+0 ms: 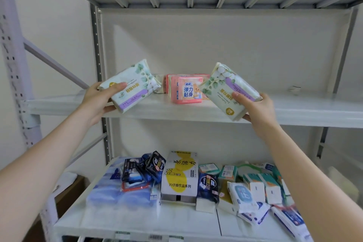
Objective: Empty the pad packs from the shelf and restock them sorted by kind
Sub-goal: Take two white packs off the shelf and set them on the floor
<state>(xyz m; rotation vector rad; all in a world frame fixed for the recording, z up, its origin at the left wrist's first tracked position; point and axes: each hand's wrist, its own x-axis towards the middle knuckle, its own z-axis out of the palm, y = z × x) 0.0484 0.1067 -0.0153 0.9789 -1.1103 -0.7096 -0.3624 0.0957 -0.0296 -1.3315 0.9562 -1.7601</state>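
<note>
Up at the grey upper shelf (pixel 294 112), straight ahead. Below, on the lower shelf (pixel 176 220), a jumble of mixed packs around a white-and-yellow box (pixel 179 175). Back on the upper board, standing upright: pink pad packs (pixel 186 89). Just left of them, tilted at the front edge, left leaf-print pack (pixel 131 86), gripped by the left hand (pixel 96 100). Just right, right leaf-print pack (pixel 229 90), clutched in the right hand (pixel 257 110), thumb across its face.

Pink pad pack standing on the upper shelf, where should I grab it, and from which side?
Probably pinch the pink pad pack across its narrow sides, coming from the front. It stands upright on the upper shelf, broad face toward you, with other pink packs crowding behind it. The left hand and right hand each hold a leaf-print pack, so free one first.
</note>
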